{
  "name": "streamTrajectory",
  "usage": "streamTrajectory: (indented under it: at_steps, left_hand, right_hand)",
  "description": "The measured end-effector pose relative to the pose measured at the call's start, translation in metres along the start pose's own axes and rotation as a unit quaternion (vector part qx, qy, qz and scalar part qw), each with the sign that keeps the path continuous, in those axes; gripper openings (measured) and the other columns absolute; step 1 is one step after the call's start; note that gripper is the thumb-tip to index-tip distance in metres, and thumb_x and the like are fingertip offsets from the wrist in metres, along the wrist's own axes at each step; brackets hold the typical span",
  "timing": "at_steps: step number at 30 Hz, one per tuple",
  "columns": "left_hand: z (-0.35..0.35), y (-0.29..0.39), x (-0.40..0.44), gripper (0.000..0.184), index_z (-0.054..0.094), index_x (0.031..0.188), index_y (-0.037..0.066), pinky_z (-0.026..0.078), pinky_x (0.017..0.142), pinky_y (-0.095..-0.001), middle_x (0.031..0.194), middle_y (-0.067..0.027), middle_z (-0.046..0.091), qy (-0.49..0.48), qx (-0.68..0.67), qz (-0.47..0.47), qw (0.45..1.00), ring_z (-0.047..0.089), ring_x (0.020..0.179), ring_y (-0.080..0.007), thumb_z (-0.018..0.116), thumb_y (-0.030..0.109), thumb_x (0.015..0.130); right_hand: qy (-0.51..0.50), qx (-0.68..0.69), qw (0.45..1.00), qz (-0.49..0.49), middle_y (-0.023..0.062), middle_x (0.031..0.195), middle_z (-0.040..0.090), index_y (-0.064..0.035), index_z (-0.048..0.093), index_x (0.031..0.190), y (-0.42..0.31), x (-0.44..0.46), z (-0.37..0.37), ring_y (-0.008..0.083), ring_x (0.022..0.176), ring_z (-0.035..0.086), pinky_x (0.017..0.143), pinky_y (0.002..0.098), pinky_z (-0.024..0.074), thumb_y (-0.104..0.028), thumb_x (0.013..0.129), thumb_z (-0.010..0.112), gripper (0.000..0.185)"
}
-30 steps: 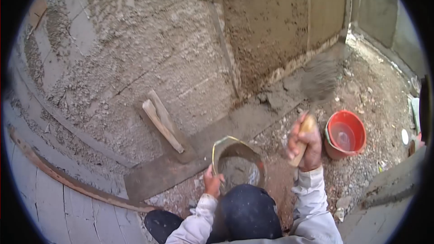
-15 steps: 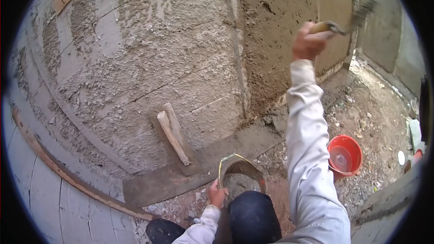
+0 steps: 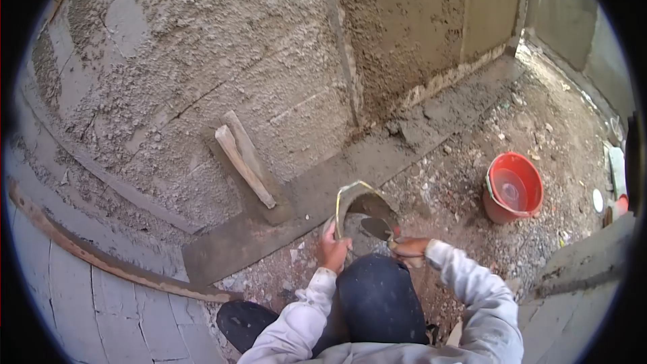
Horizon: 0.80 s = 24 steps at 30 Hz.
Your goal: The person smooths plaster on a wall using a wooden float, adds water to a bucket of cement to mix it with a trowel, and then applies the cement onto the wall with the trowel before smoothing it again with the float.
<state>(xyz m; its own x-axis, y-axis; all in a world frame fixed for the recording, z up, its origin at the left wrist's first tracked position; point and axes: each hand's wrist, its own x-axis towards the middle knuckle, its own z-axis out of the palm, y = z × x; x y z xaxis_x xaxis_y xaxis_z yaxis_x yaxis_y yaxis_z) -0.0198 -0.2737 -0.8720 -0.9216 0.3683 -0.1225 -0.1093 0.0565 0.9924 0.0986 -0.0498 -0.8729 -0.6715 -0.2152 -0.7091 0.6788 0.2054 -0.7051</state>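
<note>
My left hand (image 3: 332,251) is closed on the near left rim of a mortar bucket (image 3: 372,205), where its pale handle also runs. The bucket stands tilted in front of my knee. My right hand (image 3: 409,249) grips the handle of a trowel (image 3: 376,228), whose rounded blade is inside the bucket's mouth. How much mortar lies in the bucket is hard to make out. Beyond my left hand, a plasterer's float (image 3: 246,168) with a wooden handle leans against the rough wall (image 3: 269,61).
A red bucket (image 3: 502,209) with liquid in it stands on the rubble-strewn ground to the right. A mortar-smeared board (image 3: 310,202) lies along the wall's foot. Wet plaster (image 3: 411,20) covers the wall's right section. A curved wooden strip (image 3: 81,253) edges the left side.
My right hand has come down from high beside the plastered wall, bringing the trowel into the mortar bucket. My left hand still holds the bucket. The view has tipped lower.
</note>
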Motion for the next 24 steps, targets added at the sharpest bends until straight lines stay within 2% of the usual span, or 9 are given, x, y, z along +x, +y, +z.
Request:
streamTrajectory:
  at_steps: [2, 4, 8, 10, 12, 14, 19, 20, 24]
  left_hand:
    - [0.017, 0.022, -0.01, 0.066, 0.06, 0.132, 0.0, 0.047, 0.057, -0.0242, 0.097, -0.0031, 0.068, -0.029, 0.082, 0.047, 0.995, 0.058, 0.069, -0.0072, 0.056, -0.011, 0.066]
    - [0.021, 0.023, -0.016, 0.065, 0.06, 0.131, -0.001, 0.048, 0.058, -0.025, 0.094, -0.0028, 0.068, -0.048, 0.106, 0.066, 0.991, 0.058, 0.07, -0.007, 0.058, -0.009, 0.067]
    - [0.009, -0.011, 0.001, 0.068, 0.058, 0.134, -0.001, 0.048, 0.057, -0.0255, 0.092, -0.0021, 0.067, -0.057, 0.096, 0.072, 0.991, 0.057, 0.069, -0.0074, 0.058, -0.01, 0.066]
    - [0.008, 0.015, -0.003, 0.07, 0.058, 0.134, -0.001, 0.047, 0.057, -0.0228, 0.091, -0.0012, 0.067, -0.04, 0.077, -0.039, 0.995, 0.057, 0.071, -0.006, 0.055, -0.013, 0.065]
    - [0.01, 0.021, 0.003, 0.071, 0.055, 0.135, 0.0, 0.046, 0.056, -0.0228, 0.094, -0.0012, 0.065, -0.035, 0.006, -0.003, 0.999, 0.055, 0.07, -0.0061, 0.055, -0.014, 0.065]
    - [0.003, 0.017, 0.002, 0.072, 0.055, 0.135, 0.0, 0.046, 0.056, -0.0231, 0.097, -0.0016, 0.064, -0.021, -0.026, -0.019, 0.999, 0.055, 0.069, -0.0071, 0.054, -0.015, 0.065]
    - [-0.008, 0.02, 0.015, 0.067, 0.054, 0.134, 0.0, 0.045, 0.054, -0.0223, 0.093, -0.0002, 0.061, -0.003, -0.052, -0.058, 0.997, 0.054, 0.067, -0.0071, 0.052, -0.014, 0.068]
    - [-0.009, 0.022, 0.015, 0.063, 0.055, 0.131, 0.0, 0.044, 0.052, -0.0219, 0.084, 0.0017, 0.058, 0.006, -0.052, -0.054, 0.997, 0.053, 0.065, -0.0058, 0.052, -0.013, 0.07]
    - [-0.017, 0.014, 0.018, 0.068, 0.058, 0.129, 0.001, 0.047, 0.058, -0.0221, 0.096, 0.0001, 0.064, -0.001, -0.054, -0.037, 0.998, 0.057, 0.076, -0.0084, 0.052, -0.015, 0.063]
  right_hand:
    - [-0.017, 0.222, 0.975, -0.003, 0.0032, 0.067, 0.057, -0.0045, 0.055, 0.091, 0.049, 0.044, 0.026, 0.0157, 0.049, 0.057, 0.046, 0.0317, 0.0494, -0.02, 0.085, 0.055, 0.016]
    - [-0.049, 0.498, 0.866, -0.022, 0.0032, 0.068, 0.058, -0.0042, 0.057, 0.092, 0.051, 0.037, 0.053, 0.0137, 0.048, 0.057, 0.045, 0.0278, 0.0489, -0.019, 0.084, 0.053, 0.017]
    - [-0.287, 0.636, 0.71, -0.095, 0.0059, 0.065, 0.055, -0.004, 0.057, 0.108, 0.09, -0.015, 0.049, 0.0122, 0.044, 0.053, 0.033, 0.0258, 0.0407, -0.014, 0.079, 0.05, 0.031]
    - [-0.218, 0.667, 0.705, -0.106, 0.008, 0.068, 0.052, -0.0045, 0.054, 0.116, 0.115, 0.0, 0.052, 0.0122, 0.039, 0.046, 0.029, 0.0264, 0.0366, -0.011, 0.077, 0.049, 0.04]
    - [-0.254, 0.725, 0.631, -0.107, 0.0091, 0.07, 0.05, -0.0043, 0.052, 0.116, 0.074, -0.016, 0.046, 0.0118, 0.036, 0.04, 0.028, 0.0271, 0.035, -0.011, 0.077, 0.05, 0.04]
    - [-0.217, 0.66, 0.684, -0.222, 0.0091, 0.073, 0.051, -0.0049, 0.049, 0.115, 0.045, -0.031, 0.028, 0.0118, 0.038, 0.039, 0.029, 0.0279, 0.035, -0.011, 0.077, 0.049, 0.039]
    - [-0.062, 0.566, 0.692, -0.443, 0.0096, 0.081, 0.053, -0.0062, 0.042, 0.117, -0.052, -0.123, -0.032, 0.0127, 0.04, 0.042, 0.032, 0.029, 0.0399, -0.007, 0.079, 0.053, 0.04]
    - [-0.01, 0.537, 0.689, -0.487, 0.0099, 0.083, 0.053, -0.0062, 0.041, 0.118, -0.073, -0.147, -0.04, 0.0131, 0.04, 0.043, 0.032, 0.0292, 0.0409, -0.005, 0.079, 0.054, 0.041]
    - [0.282, 0.349, 0.592, -0.67, 0.0106, 0.09, 0.056, -0.0062, 0.039, 0.118, -0.146, -0.22, -0.084, 0.0154, 0.047, 0.052, 0.038, 0.0307, 0.0486, -0.003, 0.086, 0.059, 0.038]
